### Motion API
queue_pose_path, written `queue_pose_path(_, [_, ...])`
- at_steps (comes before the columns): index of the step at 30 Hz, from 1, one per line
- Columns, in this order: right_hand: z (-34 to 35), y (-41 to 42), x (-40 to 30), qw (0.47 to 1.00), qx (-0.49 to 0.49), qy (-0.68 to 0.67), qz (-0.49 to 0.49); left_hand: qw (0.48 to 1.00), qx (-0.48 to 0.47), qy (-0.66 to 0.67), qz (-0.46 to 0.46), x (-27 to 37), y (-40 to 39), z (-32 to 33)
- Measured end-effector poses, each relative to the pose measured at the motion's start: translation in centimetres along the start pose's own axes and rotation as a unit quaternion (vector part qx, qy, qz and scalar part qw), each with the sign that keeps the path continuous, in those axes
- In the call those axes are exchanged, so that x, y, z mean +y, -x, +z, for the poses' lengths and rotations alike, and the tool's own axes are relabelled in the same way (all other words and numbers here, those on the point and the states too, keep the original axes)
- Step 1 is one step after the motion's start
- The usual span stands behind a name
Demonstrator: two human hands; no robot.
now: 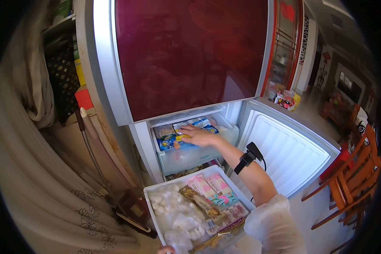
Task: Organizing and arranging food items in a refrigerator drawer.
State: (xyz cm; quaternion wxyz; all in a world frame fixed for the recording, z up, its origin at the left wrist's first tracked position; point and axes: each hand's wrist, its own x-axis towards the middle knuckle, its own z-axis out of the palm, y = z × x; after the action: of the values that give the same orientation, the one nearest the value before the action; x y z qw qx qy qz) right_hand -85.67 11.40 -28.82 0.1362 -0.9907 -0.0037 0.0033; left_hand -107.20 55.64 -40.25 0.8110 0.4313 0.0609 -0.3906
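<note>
My right hand (198, 135) reaches into a partly pulled-out freezer drawer (190, 160) with a translucent front. Its fingers lie spread over blue-and-white plastic food packets (168, 142), and I see no grip on any of them. A bit of yellow wrapper (182, 137) shows under the hand. At the bottom edge of the view, my left hand (166, 250), mostly cut off, holds the near left corner of a white freezer bin (148, 201). The bin contains clear bags of round white food (177, 212), pink packets (212, 185) and a brown-gold ice cream wrapper (204, 204).
The white-lined freezer door (279, 152) stands open at right, below the closed dark red upper door (190, 57). Another filled compartment (190, 171) shows beneath the drawer. A broom and dustpan (133, 208) and a curtain (50, 190) are at left; wooden chairs (352, 181) are at right.
</note>
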Motion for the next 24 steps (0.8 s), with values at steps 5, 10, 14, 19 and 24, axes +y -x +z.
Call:
queue_pose_path(5, [0.0, 1.8, 1.3, 0.994, 0.098, -0.016, -0.035, 0.99, -0.069, -0.107, 0.057, -0.4, -0.6, -0.6])
queue_pose_path(10, [-2.8, 8.9, -6.8, 0.981, 0.16, -0.022, 0.104, 0.979, 0.02, 0.122, -0.165, 0.1, -1.6, -0.3])
queue_pose_path(14, [3.8, 15.8, -6.2, 0.991, -0.085, 0.044, 0.095, 0.997, -0.067, 0.006, -0.043, -1.2, -1.2, -1.5])
queue_pose_path(19, [7.0, 19.8, -10.5, 0.981, -0.126, -0.097, 0.111, 0.998, -0.025, -0.043, -0.035, -2.8, -4.5, -4.1])
queue_pose_path(24, [8.4, 19.4, -11.0, 0.994, -0.088, -0.007, 0.061, 0.994, -0.007, 0.013, -0.107, -2.5, -6.1, -4.3])
